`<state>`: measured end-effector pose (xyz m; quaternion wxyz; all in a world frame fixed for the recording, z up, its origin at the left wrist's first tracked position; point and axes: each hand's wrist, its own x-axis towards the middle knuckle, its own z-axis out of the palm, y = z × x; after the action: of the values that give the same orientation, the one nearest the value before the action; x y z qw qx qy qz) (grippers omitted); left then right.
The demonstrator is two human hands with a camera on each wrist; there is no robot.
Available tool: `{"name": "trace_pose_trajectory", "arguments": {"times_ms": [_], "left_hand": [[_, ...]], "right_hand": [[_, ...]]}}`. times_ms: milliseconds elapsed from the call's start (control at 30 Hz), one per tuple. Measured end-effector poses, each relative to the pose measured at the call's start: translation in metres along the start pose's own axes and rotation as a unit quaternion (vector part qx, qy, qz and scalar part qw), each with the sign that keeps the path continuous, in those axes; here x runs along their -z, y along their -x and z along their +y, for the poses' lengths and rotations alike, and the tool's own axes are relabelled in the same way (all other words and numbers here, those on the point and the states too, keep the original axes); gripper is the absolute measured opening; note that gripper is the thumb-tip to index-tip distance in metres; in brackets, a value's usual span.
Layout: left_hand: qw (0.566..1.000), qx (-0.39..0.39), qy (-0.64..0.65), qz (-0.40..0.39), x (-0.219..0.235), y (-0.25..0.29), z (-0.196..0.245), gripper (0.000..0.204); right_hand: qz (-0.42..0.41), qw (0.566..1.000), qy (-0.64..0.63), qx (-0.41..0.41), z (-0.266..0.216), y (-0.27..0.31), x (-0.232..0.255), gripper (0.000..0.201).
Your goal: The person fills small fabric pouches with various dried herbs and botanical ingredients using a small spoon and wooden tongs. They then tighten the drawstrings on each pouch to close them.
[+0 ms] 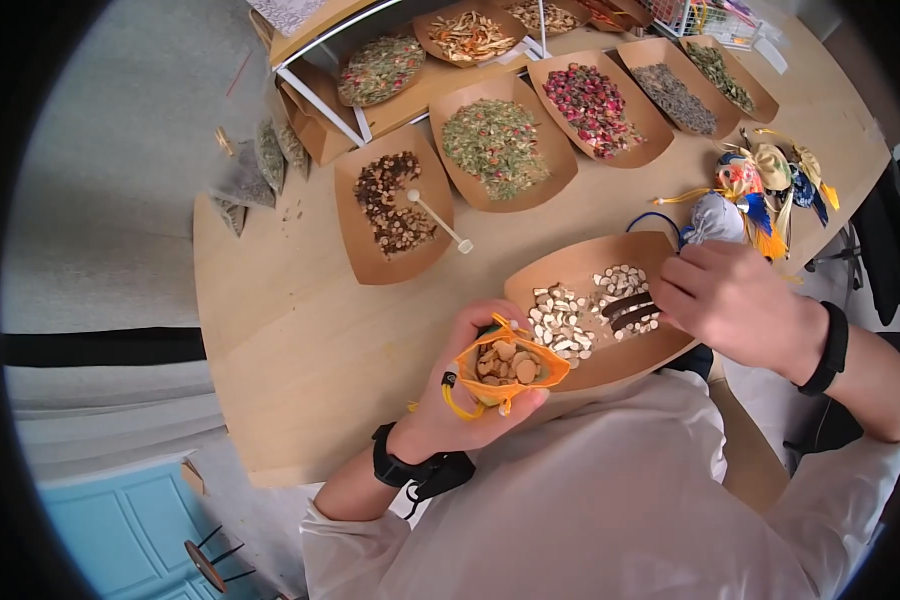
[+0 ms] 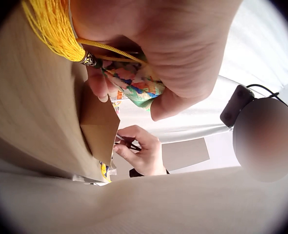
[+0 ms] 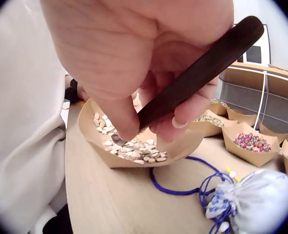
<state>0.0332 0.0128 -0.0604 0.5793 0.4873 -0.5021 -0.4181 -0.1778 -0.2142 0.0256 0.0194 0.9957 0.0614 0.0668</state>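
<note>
My left hand [image 1: 432, 415] grips a small floral drawstring sachet [image 2: 134, 80], its orange-lined mouth held upward. Pale tan dried slices [image 1: 510, 362] fill the opening, and a yellow tassel [image 2: 56, 31] hangs from the sachet. Over the right part of a brown paper tray [image 1: 595, 372], my right hand [image 1: 725, 305] pinches dark brown tongs [image 3: 197, 73]. Their two arms reach down to whitish dried slices [image 1: 560, 325], which lie in two loose heaps in that tray. Finger and thumb hide part of the tongs' tips in the right wrist view.
Beyond stand paper trays of dark brown bits with a small pale spoon [image 1: 435, 220], green herb mix [image 1: 495, 145], rosebuds [image 1: 590, 108] and grey-purple buds [image 1: 675, 98]. Finished-looking sachets [image 1: 760, 185] lie at right. A raised shelf [image 1: 320, 50] holds more trays behind. Clear herb bags [image 1: 250, 180] sit left.
</note>
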Motion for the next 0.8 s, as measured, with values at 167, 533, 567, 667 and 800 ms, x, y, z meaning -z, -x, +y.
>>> {"name": "trace_pose_trajectory", "arguments": {"times_ms": [167,533,567,667,800], "left_hand": [[1.0,0.01,0.006,-0.001,0.0,-0.001,0.002,0.064],[1.0,0.014,0.007,0.006,0.001,-0.001,0.003,0.063],[1.0,0.013,0.007,0.006,0.001,-0.001,0.003,0.063],[1.0,0.017,0.009,0.004,0.001,0.0,0.002,0.063],[1.0,0.012,0.008,0.005,0.001,-0.001,0.001,0.063]], "right_hand": [[0.006,1.0,-0.026,-0.004,-0.009,0.001,-0.013,0.013],[0.033,0.999,-0.02,0.017,-0.021,-0.018,-0.021,0.013],[0.041,0.999,-0.017,0.021,-0.021,-0.019,-0.022,0.013],[0.047,0.998,-0.007,0.029,-0.02,-0.023,-0.022,0.013],[0.046,0.999,0.0,0.026,-0.018,-0.025,-0.02,0.013]]}}
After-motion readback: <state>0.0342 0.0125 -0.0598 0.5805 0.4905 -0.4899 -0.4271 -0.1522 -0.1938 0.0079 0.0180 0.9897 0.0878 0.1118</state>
